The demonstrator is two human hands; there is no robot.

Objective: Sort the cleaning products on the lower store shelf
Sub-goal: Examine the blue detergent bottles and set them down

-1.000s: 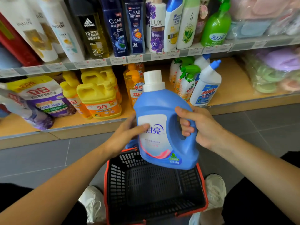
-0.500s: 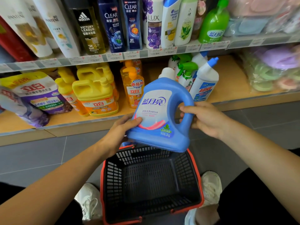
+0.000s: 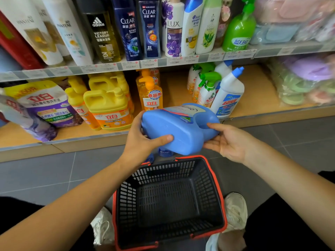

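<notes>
Detergent jug (image 3: 177, 131), blue, hangs tipped on its side just above the far rim of the basket (image 3: 215, 180), base towards the person. Their left hand (image 3: 139, 142) grips the base end, thumb curled across the bottom. Their right hand (image 3: 228, 142) props the handle side, fingers fairly straight, thumb laid on top. Beyond the basket runs the lower shelf (image 3: 257, 98), with yellow bottles (image 3: 107, 107) beyond-left and spray bottles (image 3: 208, 89) beyond-right.

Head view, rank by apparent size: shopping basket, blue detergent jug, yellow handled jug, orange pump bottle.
1. shopping basket
2. blue detergent jug
3. yellow handled jug
4. orange pump bottle
The blue detergent jug is held nearer the camera than the shelf, so 2 over 3 may be perspective.
</notes>
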